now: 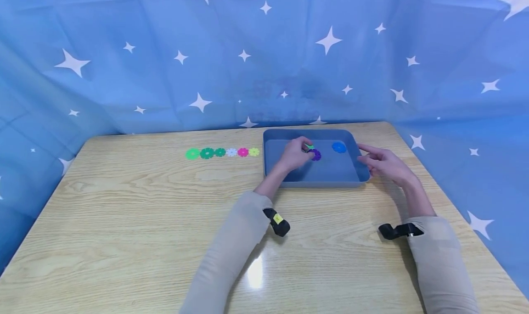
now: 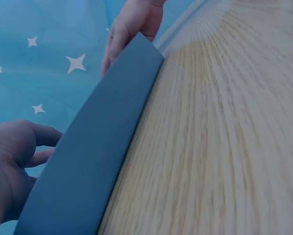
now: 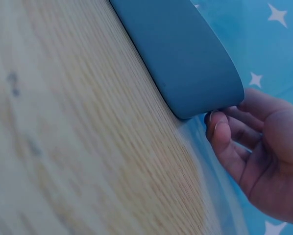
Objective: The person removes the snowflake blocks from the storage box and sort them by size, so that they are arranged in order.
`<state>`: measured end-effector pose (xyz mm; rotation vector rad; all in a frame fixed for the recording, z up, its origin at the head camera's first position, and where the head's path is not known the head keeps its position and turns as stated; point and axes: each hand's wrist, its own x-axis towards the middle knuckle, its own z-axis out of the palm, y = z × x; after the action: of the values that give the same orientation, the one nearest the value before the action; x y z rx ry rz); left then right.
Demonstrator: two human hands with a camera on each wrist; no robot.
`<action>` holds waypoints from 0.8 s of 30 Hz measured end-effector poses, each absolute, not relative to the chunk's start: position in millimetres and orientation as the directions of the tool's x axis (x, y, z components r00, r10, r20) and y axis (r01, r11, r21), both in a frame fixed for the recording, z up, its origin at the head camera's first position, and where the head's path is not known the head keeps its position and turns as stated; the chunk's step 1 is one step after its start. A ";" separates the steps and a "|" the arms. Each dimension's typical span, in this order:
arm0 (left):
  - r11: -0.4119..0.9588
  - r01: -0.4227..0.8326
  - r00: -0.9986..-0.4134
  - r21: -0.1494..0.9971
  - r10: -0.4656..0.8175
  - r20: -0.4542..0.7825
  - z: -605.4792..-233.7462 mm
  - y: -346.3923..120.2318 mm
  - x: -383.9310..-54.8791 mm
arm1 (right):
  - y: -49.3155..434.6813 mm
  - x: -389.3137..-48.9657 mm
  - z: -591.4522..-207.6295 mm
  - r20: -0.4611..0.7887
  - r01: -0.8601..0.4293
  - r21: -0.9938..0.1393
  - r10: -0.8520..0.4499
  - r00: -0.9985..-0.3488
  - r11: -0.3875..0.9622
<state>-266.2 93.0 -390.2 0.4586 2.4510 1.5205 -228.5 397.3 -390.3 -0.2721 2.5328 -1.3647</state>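
Observation:
My left hand reaches down inside a grey-blue tray, its thumb and fingertips at a purple notched plastic disc and a green disc. Whether it pinches either one cannot be made out, because the tray wall hides the fingertips in the left wrist view. A blue disc lies farther right in the tray. At the tray's right side, my right hand holds the wall near the front corner, with fingers bent against its outside.
Left of the tray, several discs lie in a row on the wooden table: a light green one, dark green ones, a white one, a pink one and a yellow one. A blue starred cloth hangs behind.

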 end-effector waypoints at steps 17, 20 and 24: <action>0.588 0.057 -0.969 0.807 0.228 -0.099 -395.4 108.4 -271.6 | 394.4 -230.1 -391.2 -0.134 -0.036 -0.845 -0.276 -0.952 0.533; 0.554 0.061 -0.966 0.830 0.242 -0.091 -393.4 107.0 -270.4 | 394.1 -229.0 -389.7 -0.132 -0.042 -0.847 -0.285 -0.949 0.531; 0.493 0.085 -0.958 0.866 0.280 -0.065 -390.2 103.6 -268.6 | 394.7 -228.2 -389.3 -0.133 -0.041 -0.845 -0.284 -0.950 0.533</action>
<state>-268.6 103.6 -390.2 0.3139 2.5386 1.4562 -228.2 394.7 -389.3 -0.2724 2.5194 -1.3792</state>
